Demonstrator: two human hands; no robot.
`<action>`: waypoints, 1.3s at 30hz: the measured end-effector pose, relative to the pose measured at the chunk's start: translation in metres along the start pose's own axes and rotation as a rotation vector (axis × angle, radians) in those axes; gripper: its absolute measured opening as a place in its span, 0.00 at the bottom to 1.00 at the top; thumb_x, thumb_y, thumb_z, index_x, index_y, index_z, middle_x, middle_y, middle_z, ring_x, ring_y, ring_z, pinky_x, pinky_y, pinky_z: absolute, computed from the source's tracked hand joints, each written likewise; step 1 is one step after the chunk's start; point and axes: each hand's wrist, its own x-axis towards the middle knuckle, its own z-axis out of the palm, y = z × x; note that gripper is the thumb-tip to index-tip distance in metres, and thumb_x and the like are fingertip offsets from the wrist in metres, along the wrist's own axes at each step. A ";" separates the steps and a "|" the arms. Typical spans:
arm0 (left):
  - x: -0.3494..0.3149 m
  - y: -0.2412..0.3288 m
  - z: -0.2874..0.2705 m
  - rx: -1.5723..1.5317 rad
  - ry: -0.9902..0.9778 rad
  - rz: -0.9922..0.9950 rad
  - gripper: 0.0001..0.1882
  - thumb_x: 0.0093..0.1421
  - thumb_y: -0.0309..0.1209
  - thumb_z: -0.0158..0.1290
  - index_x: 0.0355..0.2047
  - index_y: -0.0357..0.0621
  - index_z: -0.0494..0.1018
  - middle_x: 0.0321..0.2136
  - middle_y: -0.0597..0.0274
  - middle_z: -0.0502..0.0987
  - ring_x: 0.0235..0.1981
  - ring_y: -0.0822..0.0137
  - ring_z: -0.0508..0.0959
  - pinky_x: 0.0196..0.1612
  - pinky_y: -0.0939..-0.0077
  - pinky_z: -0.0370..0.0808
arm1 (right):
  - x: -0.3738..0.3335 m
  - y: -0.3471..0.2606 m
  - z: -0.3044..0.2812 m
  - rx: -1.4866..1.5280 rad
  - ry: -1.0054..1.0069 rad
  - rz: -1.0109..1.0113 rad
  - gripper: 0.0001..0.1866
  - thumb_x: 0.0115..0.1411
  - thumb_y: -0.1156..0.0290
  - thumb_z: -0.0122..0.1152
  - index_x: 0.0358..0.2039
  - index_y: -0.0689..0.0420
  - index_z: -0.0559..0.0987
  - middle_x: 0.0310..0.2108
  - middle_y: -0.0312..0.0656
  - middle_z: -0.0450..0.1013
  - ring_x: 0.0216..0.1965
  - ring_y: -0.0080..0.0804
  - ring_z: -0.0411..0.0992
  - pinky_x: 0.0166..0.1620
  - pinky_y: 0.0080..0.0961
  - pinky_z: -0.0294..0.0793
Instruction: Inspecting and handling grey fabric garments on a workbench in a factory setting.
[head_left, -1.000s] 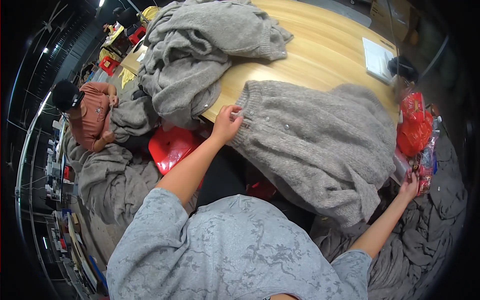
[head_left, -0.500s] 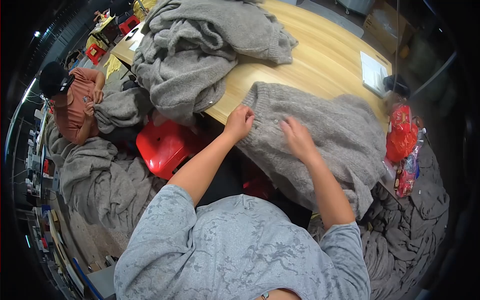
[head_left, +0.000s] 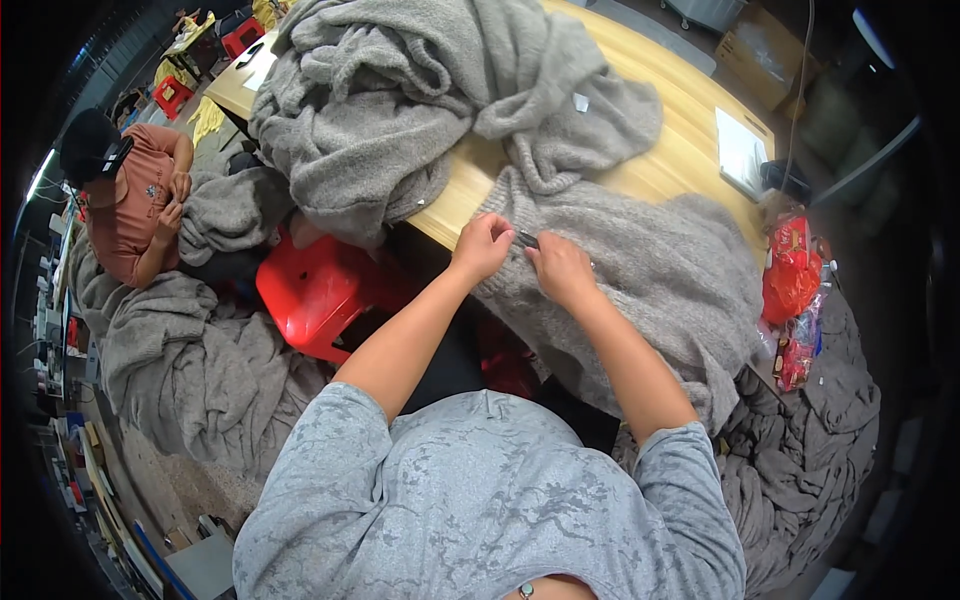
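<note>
- Across the table (head_left: 690,125) edge, a sweater (head_left: 655,275) is lying
- Left hand (head_left: 482,247), over it, is pinching its ribbed end
- Right hand (head_left: 563,268), alongside, is gripping a dark tool (head_left: 525,239)

Note at left a co-worker (head_left: 130,200) in a dark cap (head_left: 88,145) and a salmon-coloured shirt, and, nearer the middle, a glossy red stool (head_left: 310,300) close to the wooden table (head_left: 690,135). Observe farther back, at upper left, two further red stools (head_left: 171,97) and a limp yellow cloth (head_left: 206,121), with a lit tube lamp (head_left: 40,175) toward the left rim. Compare at right a flat white pad (head_left: 738,155) near the table's right edge, a red plastic bag (head_left: 790,280) with shiny packets (head_left: 800,350) just below, and, at upper right, a brown cardboard box (head_left: 762,45) near a grey wheeled bin (head_left: 705,8) cut off by the upper border.
</note>
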 end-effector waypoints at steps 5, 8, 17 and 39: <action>0.001 0.005 -0.004 -0.134 -0.109 -0.102 0.06 0.50 0.28 0.53 0.25 0.38 0.71 0.22 0.60 0.75 0.24 0.69 0.74 0.31 0.75 0.71 | 0.001 0.000 0.001 -0.017 -0.024 0.039 0.13 0.55 0.63 0.51 0.27 0.61 0.68 0.26 0.51 0.71 0.30 0.50 0.70 0.33 0.42 0.69; 0.000 0.007 -0.006 -0.123 -0.116 -0.098 0.05 0.50 0.28 0.53 0.25 0.39 0.71 0.22 0.60 0.75 0.24 0.68 0.74 0.31 0.75 0.71 | 0.000 0.001 0.002 -0.007 -0.013 0.033 0.13 0.56 0.63 0.50 0.27 0.61 0.68 0.26 0.51 0.71 0.30 0.50 0.70 0.33 0.42 0.69; -0.002 0.009 -0.007 -0.003 -0.106 0.041 0.04 0.48 0.27 0.53 0.24 0.41 0.72 0.23 0.59 0.73 0.25 0.64 0.73 0.31 0.72 0.70 | 0.000 0.003 0.006 0.005 0.020 0.048 0.12 0.56 0.63 0.50 0.27 0.61 0.68 0.26 0.50 0.71 0.30 0.49 0.70 0.33 0.42 0.69; 0.004 0.002 -0.003 -0.090 -0.216 -0.062 0.07 0.46 0.30 0.56 0.24 0.40 0.75 0.24 0.58 0.76 0.28 0.68 0.75 0.34 0.75 0.71 | -0.004 0.001 0.001 -0.005 0.048 0.047 0.11 0.55 0.65 0.50 0.27 0.61 0.68 0.25 0.50 0.71 0.29 0.48 0.71 0.31 0.40 0.70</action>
